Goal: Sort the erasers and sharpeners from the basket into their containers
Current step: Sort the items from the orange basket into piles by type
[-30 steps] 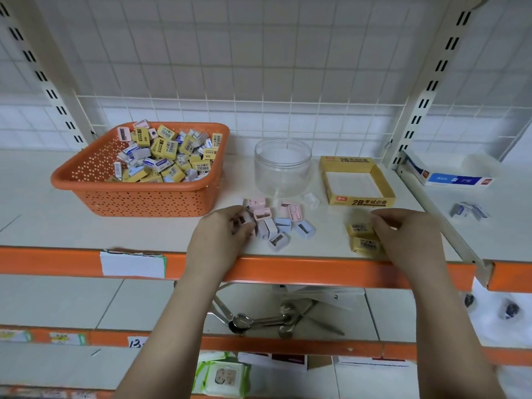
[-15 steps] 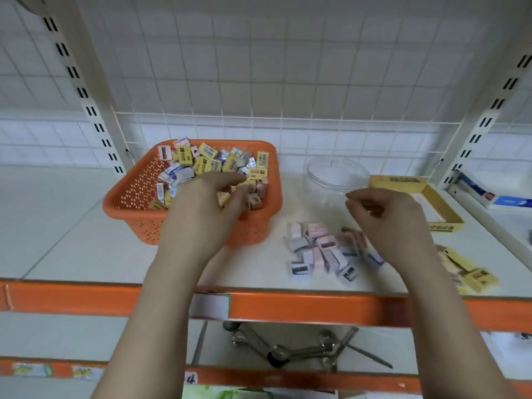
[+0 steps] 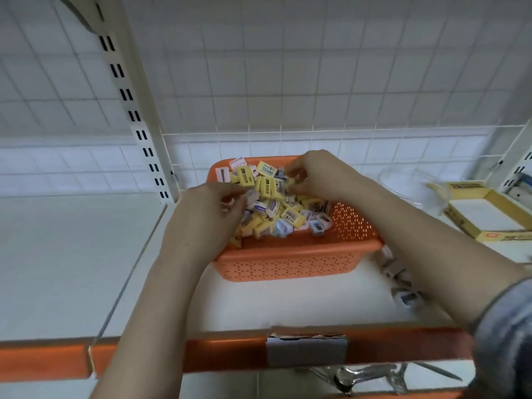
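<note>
An orange perforated basket [image 3: 288, 250] stands on the white shelf, heaped with yellow erasers [image 3: 269, 184] and small pale sharpeners [image 3: 316, 224]. Both my hands are inside it. My left hand [image 3: 207, 217] is at the left side of the pile, thumb and fingers pinching a small pale sharpener [image 3: 251, 195]. My right hand [image 3: 319, 174] reaches in from the right at the back of the pile, its curled fingertips pinching a small eraser among the yellow ones. A blurred clear jar [image 3: 403, 180] and an open yellow box [image 3: 489, 216] stand to the right.
Several loose sharpeners [image 3: 403, 283] lie on the shelf right of the basket, partly under my right forearm. The shelf's orange front edge [image 3: 144, 358] carries a label holder. A white slotted upright [image 3: 135, 110] rises at the left. Metal tools [image 3: 371, 372] lie on the lower shelf.
Both hands left the sorted piles on the shelf and moved left and back into the basket. The view swung left with them, so jar and box now sit at the right edge.
</note>
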A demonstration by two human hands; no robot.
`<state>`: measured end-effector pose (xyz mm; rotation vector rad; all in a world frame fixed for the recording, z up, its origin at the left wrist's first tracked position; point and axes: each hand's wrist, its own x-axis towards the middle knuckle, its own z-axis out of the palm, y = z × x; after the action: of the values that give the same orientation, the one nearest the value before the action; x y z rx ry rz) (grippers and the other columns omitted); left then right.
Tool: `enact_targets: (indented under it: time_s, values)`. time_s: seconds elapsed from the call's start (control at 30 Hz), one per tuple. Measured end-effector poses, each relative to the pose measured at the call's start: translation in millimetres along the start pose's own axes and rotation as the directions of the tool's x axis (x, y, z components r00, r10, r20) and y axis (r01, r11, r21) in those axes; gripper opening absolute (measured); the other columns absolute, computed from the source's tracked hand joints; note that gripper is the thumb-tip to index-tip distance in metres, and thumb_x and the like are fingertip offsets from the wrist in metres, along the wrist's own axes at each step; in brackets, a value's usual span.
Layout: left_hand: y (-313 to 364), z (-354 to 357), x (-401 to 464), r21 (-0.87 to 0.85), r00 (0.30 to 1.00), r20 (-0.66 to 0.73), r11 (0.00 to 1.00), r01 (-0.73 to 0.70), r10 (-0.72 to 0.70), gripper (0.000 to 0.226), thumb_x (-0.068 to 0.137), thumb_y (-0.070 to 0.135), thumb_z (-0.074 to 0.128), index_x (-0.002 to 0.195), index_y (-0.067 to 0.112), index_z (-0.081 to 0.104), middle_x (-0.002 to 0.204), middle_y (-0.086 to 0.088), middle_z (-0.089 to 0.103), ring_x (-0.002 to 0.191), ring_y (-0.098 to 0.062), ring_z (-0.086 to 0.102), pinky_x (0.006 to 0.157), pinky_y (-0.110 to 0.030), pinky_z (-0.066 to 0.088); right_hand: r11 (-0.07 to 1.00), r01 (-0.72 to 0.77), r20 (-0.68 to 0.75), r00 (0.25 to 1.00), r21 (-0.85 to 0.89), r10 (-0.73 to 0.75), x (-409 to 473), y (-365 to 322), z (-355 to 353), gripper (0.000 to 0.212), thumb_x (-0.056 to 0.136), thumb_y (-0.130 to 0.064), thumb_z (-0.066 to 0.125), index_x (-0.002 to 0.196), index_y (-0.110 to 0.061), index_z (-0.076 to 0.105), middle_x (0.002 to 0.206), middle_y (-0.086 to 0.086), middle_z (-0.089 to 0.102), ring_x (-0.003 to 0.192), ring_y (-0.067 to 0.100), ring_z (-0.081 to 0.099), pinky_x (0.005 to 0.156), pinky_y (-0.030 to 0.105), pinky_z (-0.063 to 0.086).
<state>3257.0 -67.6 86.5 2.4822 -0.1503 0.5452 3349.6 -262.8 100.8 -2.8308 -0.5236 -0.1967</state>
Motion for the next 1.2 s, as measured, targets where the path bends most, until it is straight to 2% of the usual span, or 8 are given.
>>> enact_targets:
  time_s: [0.13, 0.3, 0.37, 0.53, 0.67, 0.87, 1.03, 1.2]
  values:
    - [-9, 1, 1, 0.001, 1.000, 0.000, 1.000, 0.002, -0.002, 0.023, 0.090, 0.028, 0.056, 0.109, 0.025, 0.069, 0.109, 0.006, 0.068, 0.083, -0.001, 0.049, 0.071, -0.019, 0.035, 0.975, 0.079, 0.120, 0.991, -0.209, -0.054, 26, -6, 10, 0.041, 0.079, -0.042, 0.070, 0.115, -0.026, 0.063, 0.109, -0.003, 0.065, 0.092, 0.017, 0.058, 0.062, 0.028, 0.042]
    - [-14, -2, 6, 0.016, 1.000, -0.018, 1.000, -0.009, 0.010, 0.023, 0.091, 0.026, 0.056, 0.110, 0.024, 0.069, 0.108, 0.007, 0.068, 0.087, -0.002, 0.054, 0.073, -0.018, 0.037, 0.962, 0.109, 0.154, 0.985, -0.249, -0.072, 36, -8, 19, 0.037, 0.077, -0.044, 0.071, 0.103, -0.020, 0.063, 0.089, -0.005, 0.063, 0.080, 0.017, 0.058, 0.055, 0.025, 0.039]
    - [-15, -3, 14, 0.034, 1.000, -0.007, 0.999, -0.011, 0.011, 0.024, 0.091, 0.026, 0.055, 0.110, 0.024, 0.069, 0.108, 0.007, 0.068, 0.094, -0.006, 0.059, 0.075, -0.020, 0.040, 0.978, 0.084, 0.141, 0.988, -0.193, -0.057, 36, -6, 19, 0.028, 0.078, -0.044, 0.071, 0.092, -0.020, 0.064, 0.080, -0.006, 0.061, 0.075, 0.016, 0.059, 0.053, 0.025, 0.038]
    - [-15, -1, 55, 0.075, 0.997, 0.071, 0.997, -0.023, 0.018, 0.023, 0.091, 0.022, 0.055, 0.107, 0.017, 0.070, 0.104, 0.000, 0.070, 0.093, -0.014, 0.062, 0.075, -0.024, 0.045, 0.999, -0.011, -0.030, 0.999, 0.049, 0.013, 18, -1, -2, 0.044, 0.077, -0.041, 0.072, 0.113, -0.017, 0.064, 0.102, -0.001, 0.066, 0.088, 0.016, 0.061, 0.077, 0.032, 0.052]
    - [-13, 15, 90, 0.153, 0.987, 0.156, 0.987, -0.053, 0.029, 0.031, 0.092, 0.029, 0.056, 0.116, 0.012, 0.066, 0.108, -0.006, 0.069, 0.099, -0.017, 0.061, 0.083, -0.025, 0.045, 0.938, -0.072, -0.184, 0.973, 0.339, 0.141, -16, 0, -18, 0.046, 0.080, -0.041, 0.069, 0.122, -0.023, 0.059, 0.095, -0.006, 0.062, 0.076, 0.007, 0.059, 0.062, 0.018, 0.042]
    - [-14, 38, 118, 0.256, 0.965, 0.262, 0.965, -0.061, -0.008, 0.042, 0.083, 0.031, 0.068, 0.117, 0.007, 0.064, 0.114, -0.008, 0.065, 0.102, -0.020, 0.059, 0.084, -0.029, 0.047, 0.771, -0.082, -0.284, 0.901, 0.632, 0.328, -63, 1, -12, 0.033, 0.074, -0.035, 0.076, 0.102, -0.024, 0.062, 0.084, -0.013, 0.063, 0.073, 0.002, 0.064, 0.055, 0.010, 0.047]
    - [-9, 41, 119, 0.244, 0.953, 0.302, 0.966, -0.078, 0.001, 0.043, 0.078, 0.025, 0.075, 0.116, 0.007, 0.065, 0.114, -0.008, 0.065, 0.101, -0.018, 0.059, 0.077, -0.022, 0.042, 0.703, -0.054, -0.347, 0.841, 0.710, 0.415, -80, 0, 0, 0.034, 0.071, -0.032, 0.080, 0.098, -0.023, 0.060, 0.084, -0.015, 0.064, 0.065, -0.009, 0.059, 0.055, 0.005, 0.046]
    - [-1, 31, 114, 0.108, 0.964, 0.265, 0.994, -0.024, -0.006, 0.043, 0.071, 0.018, 0.080, 0.112, 0.011, 0.068, 0.108, -0.004, 0.067, 0.088, -0.011, 0.059, 0.070, -0.018, 0.042, 0.676, -0.038, -0.385, 0.797, 0.736, 0.464, -90, 0, -2, 0.032, 0.069, -0.025, 0.082, 0.090, -0.017, 0.059, 0.082, -0.008, 0.064, 0.064, 0.004, 0.060, 0.053, 0.009, 0.045]
